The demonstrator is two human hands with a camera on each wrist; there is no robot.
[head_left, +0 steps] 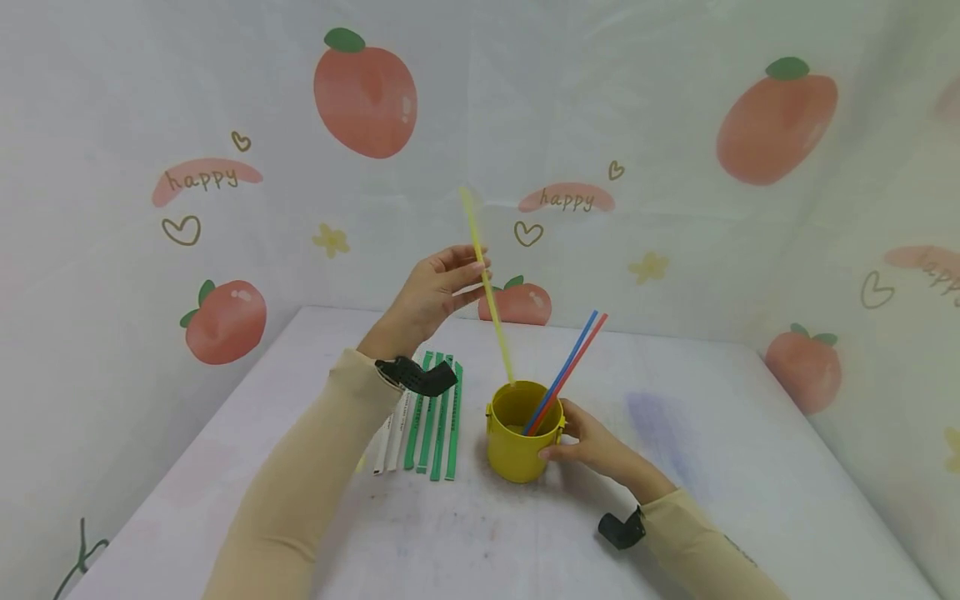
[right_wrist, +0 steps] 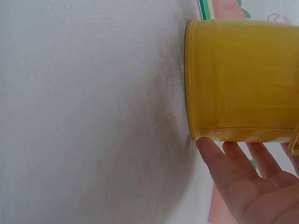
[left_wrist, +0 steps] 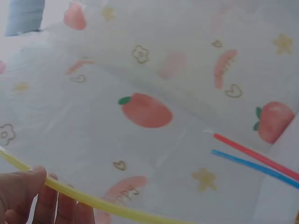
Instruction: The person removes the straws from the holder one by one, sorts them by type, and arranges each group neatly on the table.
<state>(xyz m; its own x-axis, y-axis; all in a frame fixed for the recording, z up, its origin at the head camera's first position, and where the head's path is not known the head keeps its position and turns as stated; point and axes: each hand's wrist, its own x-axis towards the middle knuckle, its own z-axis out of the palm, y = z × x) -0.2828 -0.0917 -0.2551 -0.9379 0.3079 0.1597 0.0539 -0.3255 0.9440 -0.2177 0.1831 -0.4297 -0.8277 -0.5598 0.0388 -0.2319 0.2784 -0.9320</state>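
Note:
Raised over the table, my left hand (head_left: 442, 287) pinches a long yellow straw (head_left: 491, 296) between thumb and fingers. The straw slants, its lower end right at the back rim of a small yellow bucket (head_left: 517, 462). A blue straw (head_left: 578, 340) and a red straw (head_left: 584, 356) stand in the bucket, leaning right. My right hand (head_left: 600, 446) holds the bucket by its right side, thumb in front and fingers behind. In the right wrist view the fingertips meet the wall of the upright bucket (right_wrist: 247, 79).
Left of the bucket lie several slim green printed sticks (head_left: 454, 429) and white ones (head_left: 393, 433), side by side on the white-covered table (head_left: 480, 550). The left forearm partly covers them. A fruit-patterned sheet (head_left: 465, 108) hangs behind the table.

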